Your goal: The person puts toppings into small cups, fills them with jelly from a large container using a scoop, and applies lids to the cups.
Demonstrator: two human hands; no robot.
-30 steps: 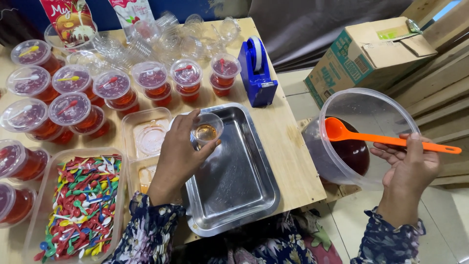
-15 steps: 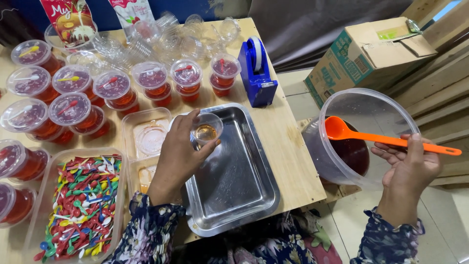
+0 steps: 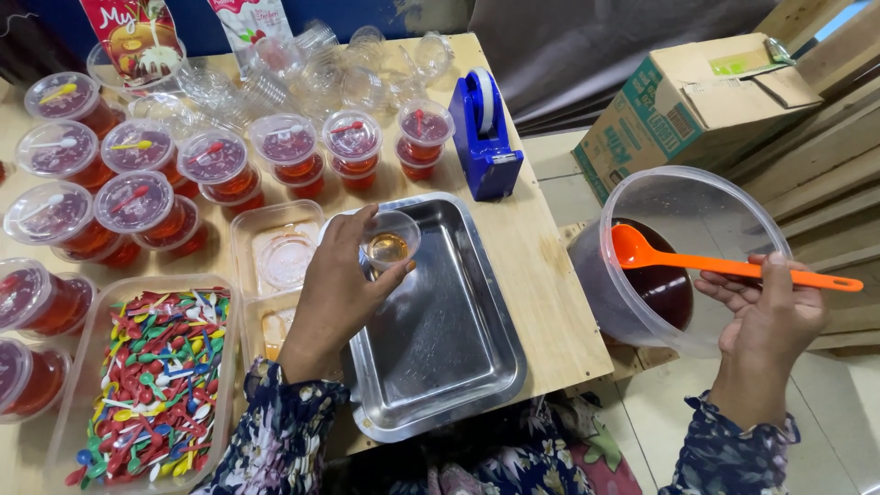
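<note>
Center frame: left hand (image 3: 335, 293) grips small clear cup (image 3: 390, 240) w/ amber liquid at bottom, held over upper left of steel tray (image 3: 440, 367). Right hand (image 3: 765, 316) at mid right pinches handle of orange ladle (image 3: 724, 266), scoop end over dark red liquid in big clear tub (image 3: 683, 192). Lidded red jelly cups (image 3: 215, 160) upper left, blue tape dispenser (image 3: 486, 137) top center, tub of coloured mini spoons (image 3: 147, 385) lower left.
</note>
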